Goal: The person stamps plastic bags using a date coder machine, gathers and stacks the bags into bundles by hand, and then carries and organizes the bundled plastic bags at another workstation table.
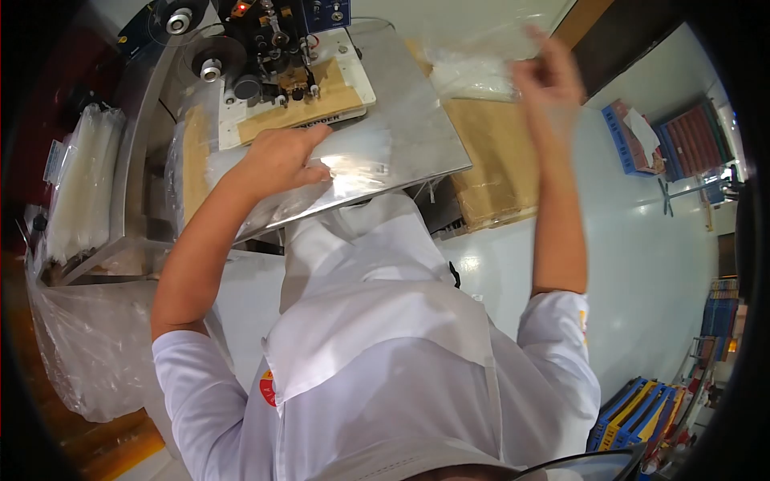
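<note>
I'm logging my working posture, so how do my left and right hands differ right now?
The left hand looks sharp, while the right hand is blurred. The left hand is over the metal table; the right hand is out past its right edge, near clear plastic. Both hands are bare.

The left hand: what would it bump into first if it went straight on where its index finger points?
Probably the white machine base, just beyond the left hand, though depth is unclear and it might pass above.
</note>
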Available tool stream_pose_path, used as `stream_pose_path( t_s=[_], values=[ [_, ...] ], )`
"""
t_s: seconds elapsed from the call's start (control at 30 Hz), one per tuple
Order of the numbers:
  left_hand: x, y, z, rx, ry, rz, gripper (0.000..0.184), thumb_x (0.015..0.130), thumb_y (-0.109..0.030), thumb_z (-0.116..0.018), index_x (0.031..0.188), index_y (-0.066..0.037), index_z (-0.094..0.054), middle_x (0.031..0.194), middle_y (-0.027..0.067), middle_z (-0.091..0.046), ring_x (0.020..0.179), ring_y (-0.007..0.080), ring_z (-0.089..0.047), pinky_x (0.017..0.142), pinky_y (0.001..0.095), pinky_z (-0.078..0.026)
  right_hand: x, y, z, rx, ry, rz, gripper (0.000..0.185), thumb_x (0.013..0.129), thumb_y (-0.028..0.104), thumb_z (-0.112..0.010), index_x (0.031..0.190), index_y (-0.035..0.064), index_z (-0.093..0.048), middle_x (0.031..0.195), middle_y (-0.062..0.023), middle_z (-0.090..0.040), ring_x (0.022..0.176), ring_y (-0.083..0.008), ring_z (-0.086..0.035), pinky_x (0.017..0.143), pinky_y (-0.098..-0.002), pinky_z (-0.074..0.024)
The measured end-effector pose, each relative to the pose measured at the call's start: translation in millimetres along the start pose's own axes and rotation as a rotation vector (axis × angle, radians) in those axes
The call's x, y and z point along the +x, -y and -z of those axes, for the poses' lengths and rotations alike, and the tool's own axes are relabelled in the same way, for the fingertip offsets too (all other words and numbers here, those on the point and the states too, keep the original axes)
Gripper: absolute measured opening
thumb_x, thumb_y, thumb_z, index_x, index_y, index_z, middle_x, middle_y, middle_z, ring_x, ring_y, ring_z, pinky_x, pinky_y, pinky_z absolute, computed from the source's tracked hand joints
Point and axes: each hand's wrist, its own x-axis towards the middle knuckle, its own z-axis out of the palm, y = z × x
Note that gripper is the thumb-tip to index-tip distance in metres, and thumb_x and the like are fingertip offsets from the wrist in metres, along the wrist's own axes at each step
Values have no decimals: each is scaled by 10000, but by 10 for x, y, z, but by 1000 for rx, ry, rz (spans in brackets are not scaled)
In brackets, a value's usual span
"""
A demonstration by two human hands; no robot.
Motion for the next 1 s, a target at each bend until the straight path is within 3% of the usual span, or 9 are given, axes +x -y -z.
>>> stream_pose_path(
  t_s=[0.1,0.2,0.3,0.43,0.5,0.7,0.8,0.9,1.0],
  values=[
    [-16,14,10,20,11,4,590,804,-378,-751,1269,-66,-565,821,159,-683,805,350,-672,723,460,-493,544,42,838,18,-21,-24,552,863,23,-687,1402,62,-574,1065,-91,-704,871,-106,-651,838,-270,-524],
    [-16,13,20,3,9,-10,576,799,-378,-752,1257,-76,-575,850,157,-689,813,340,-678,727,457,-497,641,120,975,-9,-71,5,551,869,20,-676,1407,44,-559,980,-98,-712,903,-141,-678,866,-285,-536],
    [-57,2,10,-32,-12,-26,551,790,-364,-762,1236,-89,-590,875,149,-692,816,332,-682,735,451,-502,425,-51,521,162,-113,-40,469,838,6,-681,1304,37,-642,910,-30,-635,747,-84,-613,684,-238,-497],
    [-173,-43,35,-51,6,-31,493,795,-316,-761,1210,-103,-602,892,113,-703,860,335,-676,744,453,-501,-365,-164,-342,797,-136,-563,451,833,-52,-630,1284,-57,-604,980,-96,-642,786,-138,-653,819,-274,-576],
    [-245,-73,83,-76,-3,-57,477,791,-309,-767,1196,-112,-609,928,113,-704,874,336,-674,749,449,-503,-646,-377,-525,1009,-19,-674,444,834,-59,-599,1278,-70,-591,1035,-95,-648,839,-165,-672,913,-322,-579],
    [-205,-64,131,-209,-122,-198,449,778,-293,-772,1180,-137,-645,1000,106,-703,920,333,-666,764,433,-512,-957,-395,-939,1354,350,-754,408,764,-53,-543,1157,-13,-646,1008,-80,-651,925,-186,-646,1058,-447,-500],
    [-196,-62,167,-261,-167,-238,439,778,-289,-771,1180,-151,-657,1007,95,-700,921,328,-664,777,425,-515,-1086,-293,-1115,1635,427,-874,277,717,-13,-540,956,44,-667,913,-69,-633,867,-192,-610,1127,-532,-420],
    [-231,-80,212,-287,-164,-258,433,782,-285,-767,1183,-163,-659,1010,87,-695,920,323,-663,787,423,-516,-1212,-349,-1362,1948,539,-846,146,686,10,-555,797,74,-624,855,-51,-608,816,-209,-610,1182,-570,-326],
    [-250,-116,169,-292,-141,-291,438,789,-280,-761,1199,-171,-650,1009,85,-692,923,321,-662,791,426,-515,-1307,-201,-1497,1978,440,-819,81,699,25,-546,713,99,-573,832,-32,-592,771,-208,-609,1188,-555,-314]
  ],
)
